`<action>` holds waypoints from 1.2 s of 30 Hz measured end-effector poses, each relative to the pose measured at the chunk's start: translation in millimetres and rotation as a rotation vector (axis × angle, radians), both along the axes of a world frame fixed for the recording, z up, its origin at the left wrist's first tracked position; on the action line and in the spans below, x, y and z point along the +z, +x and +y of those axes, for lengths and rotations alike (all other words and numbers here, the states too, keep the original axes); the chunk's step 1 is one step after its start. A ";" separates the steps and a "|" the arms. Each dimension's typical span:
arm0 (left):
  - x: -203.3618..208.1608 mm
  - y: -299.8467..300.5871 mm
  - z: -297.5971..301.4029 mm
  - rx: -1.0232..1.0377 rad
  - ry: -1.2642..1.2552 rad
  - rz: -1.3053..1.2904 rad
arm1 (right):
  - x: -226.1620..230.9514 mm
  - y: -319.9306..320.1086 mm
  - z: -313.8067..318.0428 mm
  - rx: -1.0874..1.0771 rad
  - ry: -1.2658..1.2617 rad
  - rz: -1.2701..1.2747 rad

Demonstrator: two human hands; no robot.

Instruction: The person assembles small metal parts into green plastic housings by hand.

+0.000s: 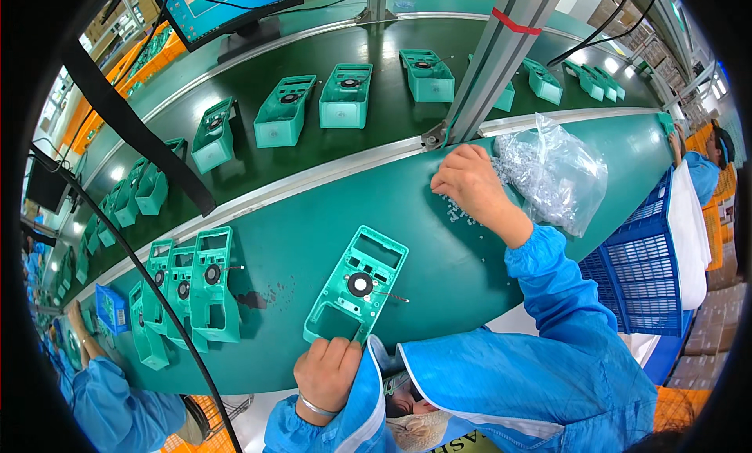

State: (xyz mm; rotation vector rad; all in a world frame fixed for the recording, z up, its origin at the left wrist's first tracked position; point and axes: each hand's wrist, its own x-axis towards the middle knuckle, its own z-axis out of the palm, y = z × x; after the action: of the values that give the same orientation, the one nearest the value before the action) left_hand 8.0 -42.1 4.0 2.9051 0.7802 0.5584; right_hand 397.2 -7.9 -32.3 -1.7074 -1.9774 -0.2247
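Observation:
A green plastic housing (374, 253) with a round black-and-white speaker (360, 285) and a short wire lies on the bench in front of me. My left hand (329, 371) is closed on its near end, fingers curled over the edge. Farther right, my right hand (474, 183) is bent down with its fingers drawn together at a scatter of tiny clear pieces (458, 212). What its fingertips hold, if anything, is hidden. Beside that hand sits a clear plastic bag (556, 179) full of such small pieces.
Several similar housings (211, 288) stand grouped at the left, near a blue bin (112, 309). More housings (345, 97) line the dark green conveyor (243, 159) behind a metal rail. A metal post (501, 54) rises beyond my right hand. A blue crate (638, 257) is at right; co-workers sit on both sides.

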 end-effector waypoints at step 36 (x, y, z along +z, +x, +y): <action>0.1 -1.8 6.7 -0.015 -0.012 -0.002 | 38.1 -116.8 -22.1 0.600 -0.261 0.373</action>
State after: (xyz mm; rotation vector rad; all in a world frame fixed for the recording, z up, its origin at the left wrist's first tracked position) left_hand 6.2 -35.3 4.1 2.8967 0.7574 0.5537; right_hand 280.4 -30.0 5.8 -1.1050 -2.1760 0.5417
